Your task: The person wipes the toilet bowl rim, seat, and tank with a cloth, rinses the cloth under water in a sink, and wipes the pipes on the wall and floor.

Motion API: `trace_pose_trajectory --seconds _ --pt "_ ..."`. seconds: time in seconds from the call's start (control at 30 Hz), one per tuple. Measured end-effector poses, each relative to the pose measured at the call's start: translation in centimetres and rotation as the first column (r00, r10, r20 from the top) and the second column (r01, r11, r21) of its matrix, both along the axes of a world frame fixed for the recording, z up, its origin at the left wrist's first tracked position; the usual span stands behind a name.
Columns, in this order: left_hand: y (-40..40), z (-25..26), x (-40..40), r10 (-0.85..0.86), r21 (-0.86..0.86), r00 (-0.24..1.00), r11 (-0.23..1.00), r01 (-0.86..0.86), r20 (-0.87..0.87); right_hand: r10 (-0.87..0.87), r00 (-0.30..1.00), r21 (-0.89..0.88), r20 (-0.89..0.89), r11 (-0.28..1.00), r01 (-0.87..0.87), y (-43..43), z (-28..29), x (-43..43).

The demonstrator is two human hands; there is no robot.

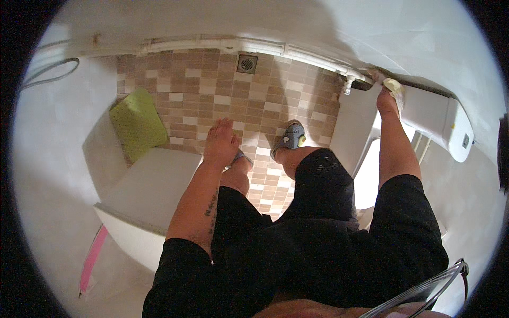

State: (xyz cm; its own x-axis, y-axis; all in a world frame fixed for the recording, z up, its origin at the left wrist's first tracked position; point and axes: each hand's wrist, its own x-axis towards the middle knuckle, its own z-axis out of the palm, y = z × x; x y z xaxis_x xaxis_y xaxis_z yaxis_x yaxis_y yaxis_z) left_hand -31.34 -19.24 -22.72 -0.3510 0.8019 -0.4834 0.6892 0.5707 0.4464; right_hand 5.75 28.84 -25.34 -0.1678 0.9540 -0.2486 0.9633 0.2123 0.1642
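Observation:
My right hand (387, 104) reaches to the far right, against the gap between the wall and a white toilet cistern (427, 106). In it is a pale yellow, crumpled cloth or wipe (393, 86), and the fingers around it are partly hidden and blurred. Below that arm lies the toilet seat (367, 175), brightly lit. My left hand (221, 140) hangs over the tiled floor (222, 87) in front of my left knee, palm down, with nothing in it.
A white pipe (262, 47) follows the foot of the wall, with a valve (348, 85) near the toilet. A square floor drain (247, 63) sits by it. On the left are a green mat (140, 124), a white ledge (155, 179), a pink strip (93, 258) and a looped grey hose or cable (51, 75).

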Motion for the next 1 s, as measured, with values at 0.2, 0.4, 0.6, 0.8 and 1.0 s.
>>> trace_pose_trajectory --seconds 0.2,0.4,0.6,0.8,1.0 --pt "-1.7 -8.5 -1.0 0.118 0.084 0.960 0.992 -0.099 -0.255 -0.109 0.994 0.058 0.000 0.992 0.109 0.3 -6.9 -1.4" --pt "3.6 -10.7 -4.4 0.052 0.165 0.944 0.986 0.003 -0.325 -0.673 0.410 -0.108 -0.615 0.587 0.802 -1.0 -14.1 -6.1" --pt "6.5 -10.4 -3.2 0.019 0.141 0.991 0.990 0.001 -0.134 -0.326 0.375 0.051 -0.868 0.692 0.720 -6.4 -18.1 -18.4" --pt "6.8 -11.8 -3.0 -0.120 0.065 0.993 0.991 0.119 0.021 -0.082 0.699 0.284 -0.710 0.875 0.392 -11.1 -15.7 -23.1" --pt "7.6 -11.9 -2.6 -0.176 -0.066 0.983 0.982 0.179 0.051 0.216 0.849 0.446 -0.483 0.894 0.027 -14.0 -16.8 -24.7"
